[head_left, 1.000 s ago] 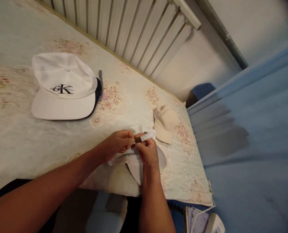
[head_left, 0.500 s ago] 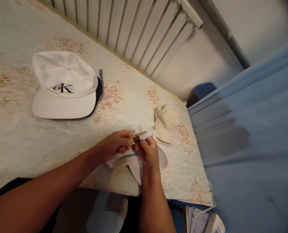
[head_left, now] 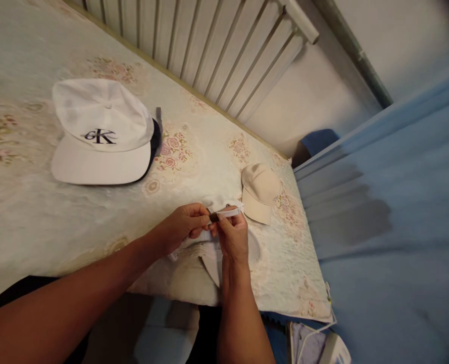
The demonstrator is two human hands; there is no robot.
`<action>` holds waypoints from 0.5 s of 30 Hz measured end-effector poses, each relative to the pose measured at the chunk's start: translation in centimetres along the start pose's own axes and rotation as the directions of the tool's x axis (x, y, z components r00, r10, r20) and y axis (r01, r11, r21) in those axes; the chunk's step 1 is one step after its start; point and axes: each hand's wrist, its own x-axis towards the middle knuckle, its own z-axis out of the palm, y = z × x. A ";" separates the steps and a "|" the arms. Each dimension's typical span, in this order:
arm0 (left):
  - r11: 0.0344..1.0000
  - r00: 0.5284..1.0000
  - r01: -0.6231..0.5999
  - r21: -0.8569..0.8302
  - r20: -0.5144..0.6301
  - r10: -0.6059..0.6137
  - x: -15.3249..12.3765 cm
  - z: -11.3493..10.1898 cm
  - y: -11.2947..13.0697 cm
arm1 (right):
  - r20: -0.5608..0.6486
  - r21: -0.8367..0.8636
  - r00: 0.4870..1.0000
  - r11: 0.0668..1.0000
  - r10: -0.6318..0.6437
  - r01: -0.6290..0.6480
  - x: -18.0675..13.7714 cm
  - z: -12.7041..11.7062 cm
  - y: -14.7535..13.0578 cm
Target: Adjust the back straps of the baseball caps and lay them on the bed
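Note:
In the head view, my left hand (head_left: pixel 188 223) pinches a white cap strap (head_left: pixel 230 213) beside its dark buckle (head_left: pixel 213 217). My right hand (head_left: pixel 235 237) grips the same strap just right of the buckle, thumb on top. Under both hands lies a white cap (head_left: pixel 254 248), its round brim showing right of my right wrist; most of it is hidden. Pale fabric (head_left: pixel 205 255) shows between my forearms, and I cannot tell whether it belongs to that cap.
A white cap with black letters (head_left: pixel 102 121) rests at left over something dark. Beyond my right hand sits a small beige cap (head_left: pixel 260 192). The floral quilted cover (head_left: pixel 194 167) meets a slatted radiator (head_left: pixel 194 45) at the back. A blue curtain (head_left: pixel 360 217) hangs at right.
The strap's free end has tipped down slightly and lies flatter between my fingers. Both hands keep their hold in nearly the same place.

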 end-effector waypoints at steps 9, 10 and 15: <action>0.998 1.000 -0.003 -0.055 -0.002 0.003 0.1 -0.3 -0.1 | -0.047 -0.087 0.999 0.996 0.010 -0.014 0.1 -0.2 0.2; 0.998 1.000 0.001 -0.056 -0.008 -0.002 0.2 -0.4 -0.2 | -0.051 -0.108 0.999 0.994 0.005 -0.011 0.1 -0.3 0.3; 1.000 1.000 0.008 -0.011 -0.022 -0.008 0.3 -0.4 -0.4 | -0.032 -0.130 0.999 0.991 -0.008 0.004 0.1 -0.6 0.5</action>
